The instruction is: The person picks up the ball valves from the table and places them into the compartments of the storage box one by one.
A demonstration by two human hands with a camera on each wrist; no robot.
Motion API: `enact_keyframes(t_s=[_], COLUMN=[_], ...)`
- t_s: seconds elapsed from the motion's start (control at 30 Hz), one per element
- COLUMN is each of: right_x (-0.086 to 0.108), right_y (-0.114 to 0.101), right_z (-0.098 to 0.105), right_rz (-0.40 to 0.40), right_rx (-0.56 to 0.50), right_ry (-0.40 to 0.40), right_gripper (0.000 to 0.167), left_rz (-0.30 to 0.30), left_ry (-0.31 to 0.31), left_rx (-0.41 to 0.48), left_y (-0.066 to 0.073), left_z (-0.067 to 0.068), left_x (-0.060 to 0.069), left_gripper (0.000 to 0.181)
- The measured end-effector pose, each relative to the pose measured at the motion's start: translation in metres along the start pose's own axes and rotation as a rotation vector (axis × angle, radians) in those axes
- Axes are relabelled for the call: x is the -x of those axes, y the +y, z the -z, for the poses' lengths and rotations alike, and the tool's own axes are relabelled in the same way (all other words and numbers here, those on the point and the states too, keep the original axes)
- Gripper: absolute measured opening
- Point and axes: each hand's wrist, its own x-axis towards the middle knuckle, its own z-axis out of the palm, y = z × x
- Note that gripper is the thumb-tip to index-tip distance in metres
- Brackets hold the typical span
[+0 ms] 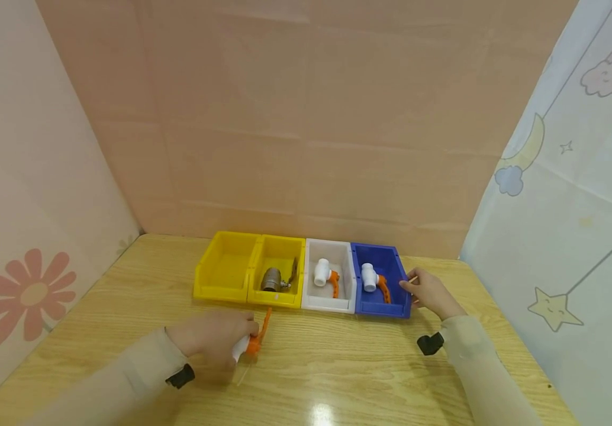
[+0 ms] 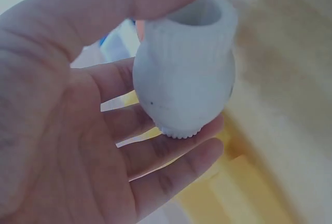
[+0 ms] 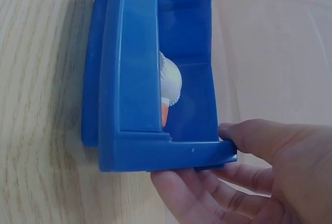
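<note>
My left hand is over the table in front of the yellow bins, pinching a white ball valve between thumb and fingers. The valve's orange handle points away from me in the head view. My right hand grips the right side wall of the blue bin, thumb at the rim and fingers along the outside. Inside that bin lies another white valve with an orange handle. A similar valve lies in the white bin. A metal valve is in the right yellow bin.
The left yellow bin stands at the row's left end. All the bins stand side by side on the wooden table, near the pinkish back wall. Patterned sheets rise at both sides.
</note>
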Motion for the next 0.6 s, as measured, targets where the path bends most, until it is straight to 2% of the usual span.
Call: enact_keyframes(t_s=[0.2, 0.27, 0.4, 0.6], right_x=[0.0, 0.0, -0.001, -0.001], right_y=[0.001, 0.001, 0.0, 0.001], right_z=[0.0, 0.0, -0.001, -0.002], right_rz=[-0.001, -0.004, -0.017, -0.025], right_rx=[-0.004, -0.008, -0.014, -0.009], right_ry=[0.001, -0.001, -0.001, -0.003], right_gripper=[0.037, 0.037, 0.035, 0.035], left_rz=[0.048, 0.043, 0.033, 0.071], left_ry=[0.032, 0.049, 0.076, 0.084], left_rx=[-0.014, -0.007, 0.017, 0.003], left_y=[-0.002, -0.004, -0.014, -0.032], left_z=[0.029, 0.039, 0.057, 0.08], left_x=[-0.004, -0.005, -0.009, -0.018], left_gripper=[0.052, 0.052, 0.052, 0.056])
